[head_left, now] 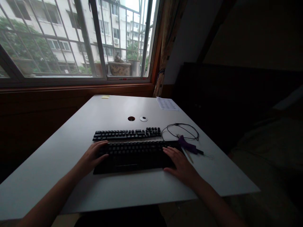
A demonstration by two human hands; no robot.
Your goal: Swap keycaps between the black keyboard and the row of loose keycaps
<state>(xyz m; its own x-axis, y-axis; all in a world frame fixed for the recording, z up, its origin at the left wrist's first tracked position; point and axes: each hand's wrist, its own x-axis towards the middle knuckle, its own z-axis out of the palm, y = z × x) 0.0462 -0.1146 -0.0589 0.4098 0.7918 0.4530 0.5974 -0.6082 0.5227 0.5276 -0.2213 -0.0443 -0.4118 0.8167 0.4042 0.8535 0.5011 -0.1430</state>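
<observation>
Spanning the lower frame, the white tabletop offers bare room along its near edge; its lower-left corner is cut off. Centre frame: black keyboard, just below dark keys in rows. Left hand and right hand, loosely open, rest on its ends, partly hiding them. Purple item, right: thin tip indistinct.

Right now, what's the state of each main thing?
Keyboard: lying flat
Left hand: open, on keyboard's left end
Right hand: open, on its right end
Loose keys: in rows behind keyboard
Cable: loosely coiled
Purple tool: lying
Paper: flat
Desk hole: uncovered
White disc: beside hole
Curtain: gathered aside
Window: open/shut unclear
</observation>
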